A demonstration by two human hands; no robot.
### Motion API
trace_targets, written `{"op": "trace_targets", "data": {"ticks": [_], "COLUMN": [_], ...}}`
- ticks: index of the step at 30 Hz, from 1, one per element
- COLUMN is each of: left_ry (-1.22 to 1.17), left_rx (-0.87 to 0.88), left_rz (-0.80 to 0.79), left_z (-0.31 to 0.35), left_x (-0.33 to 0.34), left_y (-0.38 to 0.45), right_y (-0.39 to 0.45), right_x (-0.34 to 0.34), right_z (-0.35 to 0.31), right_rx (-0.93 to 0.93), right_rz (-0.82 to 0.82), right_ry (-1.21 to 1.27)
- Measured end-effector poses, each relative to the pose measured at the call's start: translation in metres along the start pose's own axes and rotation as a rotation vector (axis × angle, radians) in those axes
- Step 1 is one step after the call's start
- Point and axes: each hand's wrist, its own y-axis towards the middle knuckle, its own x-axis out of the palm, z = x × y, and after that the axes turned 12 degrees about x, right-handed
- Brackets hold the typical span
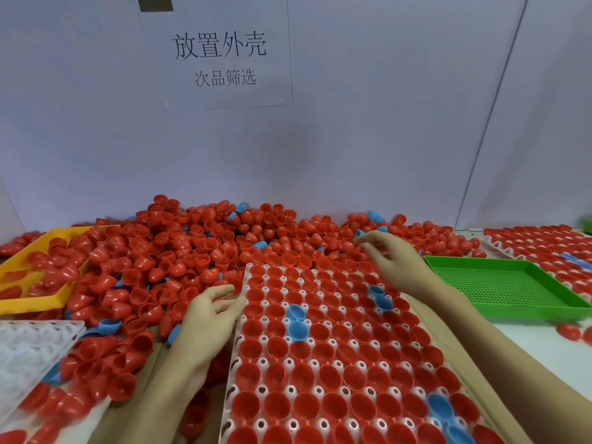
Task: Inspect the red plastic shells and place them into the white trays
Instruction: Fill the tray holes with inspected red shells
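A big loose pile of red plastic shells (pixel 205 248), with a few blue ones mixed in, lies along the wall. In front of me a white tray (pixel 237 347) has nearly all pockets filled with red shells and a few blue shells (pixel 296 322). My left hand (pixel 208 318) rests at the tray's left edge with fingers curled. Red shows between its thumb and fingers, but whether it holds a shell is unclear. My right hand (pixel 394 261) hovers over the tray's far right corner, at the edge of the pile, with fingers spread and nothing in them.
An empty white tray (pixel 28 347) lies at the near left. Behind it a yellow tray (pixel 19 304) holds red shells. A green perforated tray (pixel 499 286) sits to the right, with another filled white tray (pixel 544 245) beyond. A paper sign (pixel 224 59) hangs on the wall.
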Motion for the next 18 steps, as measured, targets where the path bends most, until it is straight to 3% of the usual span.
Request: {"op": "trace_targets", "data": {"ticks": [5, 8, 13, 18], "left_ry": [-0.195, -0.239, -0.303, -0.352], "left_rx": [-0.12, -0.14, -0.182, -0.224], "left_rz": [-0.162, -0.203, -0.23, -0.281], "left_z": [0.007, 0.008, 0.009, 0.008], "left_x": [-0.001, -0.001, -0.003, -0.006], "left_y": [-0.006, -0.006, -0.007, -0.008], "right_y": [-0.038, -0.055, -0.059, -0.063], "right_x": [-0.022, -0.014, -0.007, -0.006], "right_z": [0.057, 0.075, 0.077, 0.076], "right_rx": [0.142, 0.262, 0.322, 0.352], "right_rz": [0.146, 0.21, 0.16, 0.092], "right_ry": [0.189, 0.172, -0.035, -0.022]}}
